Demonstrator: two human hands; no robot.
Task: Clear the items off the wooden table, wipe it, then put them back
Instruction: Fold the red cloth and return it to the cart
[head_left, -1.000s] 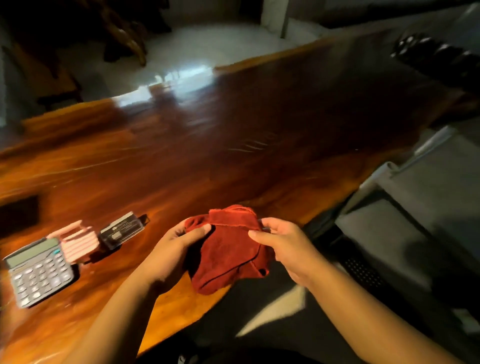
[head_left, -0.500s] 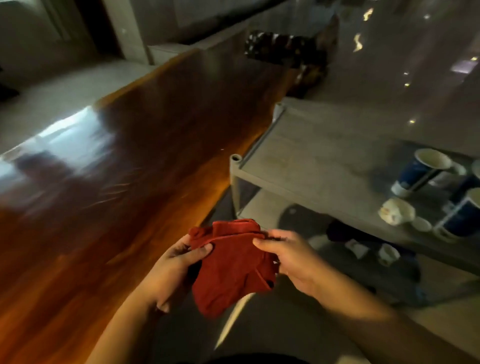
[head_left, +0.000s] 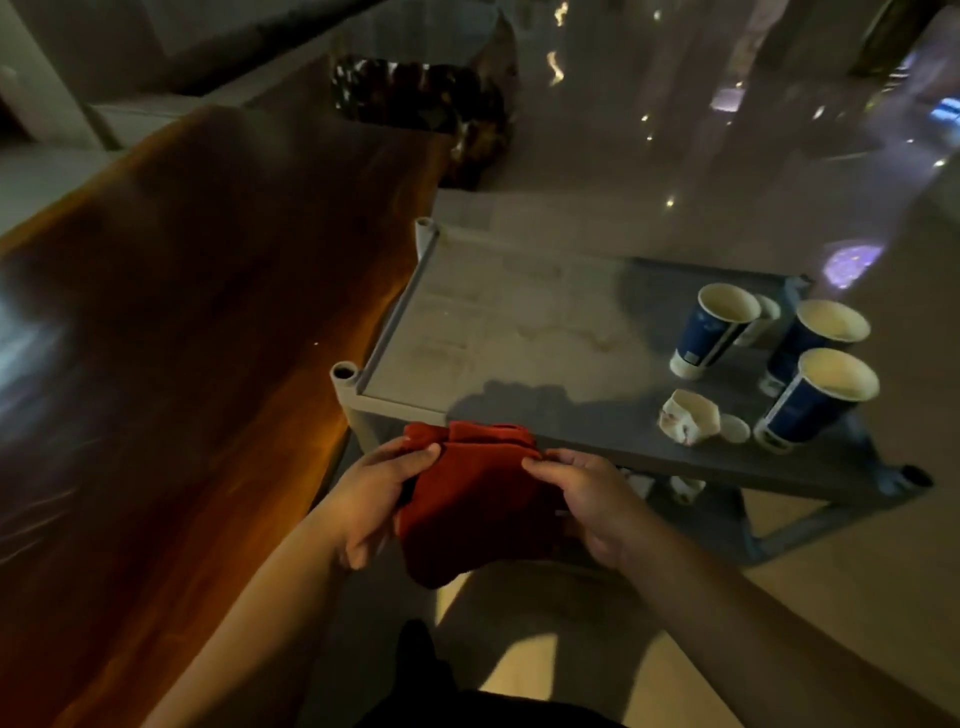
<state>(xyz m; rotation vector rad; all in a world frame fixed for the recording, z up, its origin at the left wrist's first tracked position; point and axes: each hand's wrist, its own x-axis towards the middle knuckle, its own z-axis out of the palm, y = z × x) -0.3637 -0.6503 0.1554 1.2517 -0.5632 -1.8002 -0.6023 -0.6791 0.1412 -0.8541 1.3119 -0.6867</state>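
A bunched red cloth (head_left: 472, 499) hangs between both my hands, just off the wooden table's near edge and in front of a grey shelf. My left hand (head_left: 374, 493) grips its left side, thumb on top. My right hand (head_left: 587, 499) pinches its right side. The polished wooden table (head_left: 208, 312) fills the left of the view, and the part of it in sight is bare. On the right of the grey shelf (head_left: 519, 332) stand three blue paper cups (head_left: 711, 327) and a crumpled white cup (head_left: 691, 415).
The grey plastic shelf unit has corner posts (head_left: 344, 375) close to the table's edge, and small white cups lie on its lower level (head_left: 685, 488). A dark patterned object (head_left: 415, 93) sits past the table's far end. Glossy floor lies beyond and below.
The view has swung right, from the table with the calculator and small items to the grey shelf with the cups. Both hands kept hold of the red cloth throughout.
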